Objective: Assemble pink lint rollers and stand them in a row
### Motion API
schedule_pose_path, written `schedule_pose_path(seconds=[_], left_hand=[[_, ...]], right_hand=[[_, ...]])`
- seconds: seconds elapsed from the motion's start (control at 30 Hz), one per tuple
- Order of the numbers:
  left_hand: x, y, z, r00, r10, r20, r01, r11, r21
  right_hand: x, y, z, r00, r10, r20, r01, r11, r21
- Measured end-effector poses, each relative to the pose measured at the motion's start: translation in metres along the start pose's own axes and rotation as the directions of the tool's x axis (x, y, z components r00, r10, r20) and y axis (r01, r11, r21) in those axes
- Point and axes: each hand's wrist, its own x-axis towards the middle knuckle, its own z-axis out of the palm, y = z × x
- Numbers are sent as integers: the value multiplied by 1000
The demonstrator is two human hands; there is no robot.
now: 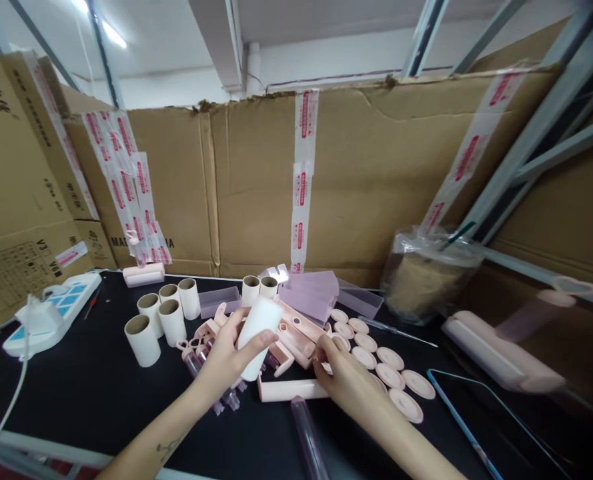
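My left hand (226,360) is wrapped round a white lint roll (261,337), tilted over a heap of pink plastic parts. My right hand (349,373) has its fingers curled down at the heap's right side, by several round pink discs (389,375); whatever is between its fingertips is hidden. Just below both hands lies a pink roller frame (293,391), with a clear purple handle (309,433) reaching toward me from it. More purple handles (192,362) lie partly under my left forearm. Curved pink shells (296,341) are heaped between the hands.
Several white rolls (143,341) stand upright at left, beside a power strip (59,317). Purple plastic covers (309,297) and a thin screwdriver (401,330) lie behind. On the right are a bagged drink cup (421,283), an assembled lint roller (501,350) and a blue-edged phone (463,423). Cardboard walls (256,187) enclose the table.
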Motion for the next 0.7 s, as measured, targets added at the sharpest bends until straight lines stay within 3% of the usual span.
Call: schedule_pose_path(seconds=[0.2, 0.37, 0.43, 0.53, 0.6, 0.7], left_hand=[[9, -5, -3, 997, 70, 23, -73, 985, 158], [8, -8, -8, 991, 136, -16, -119, 913, 391], [7, -10, -8, 976, 216, -1, -185, 837, 516], [6, -13, -8, 937, 339, 83, -301, 661, 687], [7, -15, -9, 916, 383, 118, -332, 561, 759], [8, -19, -9, 889, 417, 187, -382, 453, 806]], right_hand=[[5, 4, 4, 999, -14, -32, 14, 1000, -4], [0, 0, -20, 995, 19, -100, -17, 1000, 14], [1, -7, -36, 997, -31, -72, 43, 984, 171], [6, -19, -50, 990, -144, -5, 130, 874, 468], [9, -24, -48, 985, -173, 12, 135, 807, 575], [10, -25, -37, 986, -166, 17, 120, 775, 620]])
